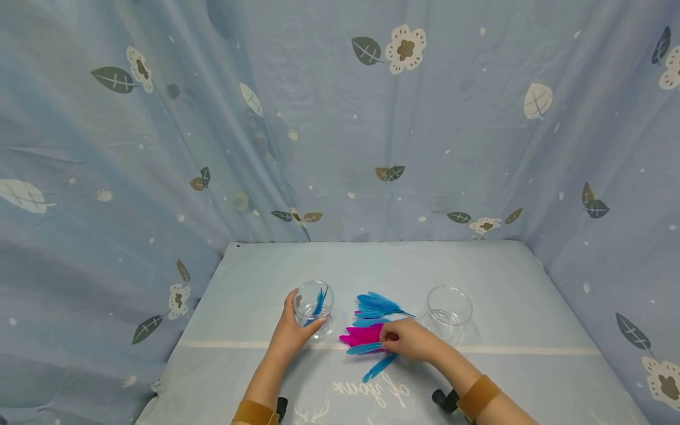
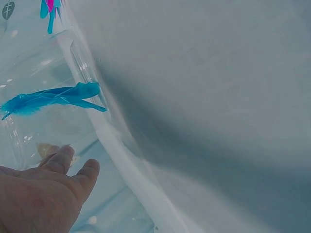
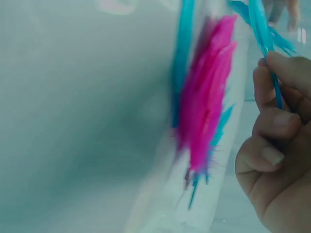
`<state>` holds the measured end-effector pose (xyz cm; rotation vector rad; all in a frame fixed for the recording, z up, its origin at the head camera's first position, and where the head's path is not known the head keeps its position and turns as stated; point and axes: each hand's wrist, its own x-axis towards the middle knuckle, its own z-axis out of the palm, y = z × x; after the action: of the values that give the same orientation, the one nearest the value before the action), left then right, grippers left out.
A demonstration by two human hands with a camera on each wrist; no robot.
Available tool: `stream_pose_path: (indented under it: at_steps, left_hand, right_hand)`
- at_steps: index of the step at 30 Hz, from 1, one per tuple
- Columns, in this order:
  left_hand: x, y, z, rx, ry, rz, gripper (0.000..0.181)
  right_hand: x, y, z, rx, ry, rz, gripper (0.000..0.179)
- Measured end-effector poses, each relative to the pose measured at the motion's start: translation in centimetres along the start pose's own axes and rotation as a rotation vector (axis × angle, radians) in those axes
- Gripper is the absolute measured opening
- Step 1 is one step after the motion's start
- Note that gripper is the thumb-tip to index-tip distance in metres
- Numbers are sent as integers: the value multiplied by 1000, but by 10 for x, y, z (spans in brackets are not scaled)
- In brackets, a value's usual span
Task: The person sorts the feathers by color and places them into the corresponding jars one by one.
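My left hand [image 1: 289, 336] holds a clear glass jar [image 1: 322, 326], its fingers round the far left side and the thumb along the front. Blue feathers [image 2: 53, 97] lean inside this jar. With thumb and fingertips, my right hand [image 3: 284, 131] pinches a blue feather [image 3: 260, 29] by its quill, the vane pointing away from the palm. Under that hand, in the head view, lie pink feathers [image 1: 362, 334]. A fan of blue feathers [image 1: 376, 305] rests just beyond them, and a single blue feather [image 1: 379, 367] lies on the near side.
A second clear glass jar [image 1: 449, 317] stands to the right of the feathers, beyond my right forearm. A pale cloth with a white stripe and lettering covers the table [image 1: 372, 262]. Blue patterned curtains [image 1: 340, 118] hang behind and along both sides.
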<state>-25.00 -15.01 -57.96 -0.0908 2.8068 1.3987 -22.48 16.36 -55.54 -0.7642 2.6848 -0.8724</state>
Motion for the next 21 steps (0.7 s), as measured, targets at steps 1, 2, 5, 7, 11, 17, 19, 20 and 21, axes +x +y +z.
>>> stream_pose_path:
  at_steps: [1,2,5,7,11,17,19,20,21]
  left_hand:
    - [0,0,0,0,0,0,120]
    - [0,0,0,2,0,0,120]
    - [0,1,-1,3,-2,-6,120]
    - [-1,1,-1,5,-4,-5,119]
    - [0,0,-1,0,0,-1,118]
    - [1,-1,-1,8,3,2,119]
    - [2,-1,-1,4,2,-3,120]
    - [2,-1,-1,3,1,-6,120]
    - [2,-1,-1,3,-1,-9,121]
  right_hand:
    - [1,-1,-3,17,17,7,7]
    - [3,-2,-6,30,31,13,7]
    - [9,-5,-16,75,70,41,6]
    - [14,-8,-25,130,93,63,5]
    - [27,-19,-43,246,140,114,8]
    - [54,-38,-64,291,199,158,10]
    - [64,-44,-67,291,206,171,9]
    - [70,-47,-67,289,209,173,9]
    - [75,-49,-67,284,212,172,9]
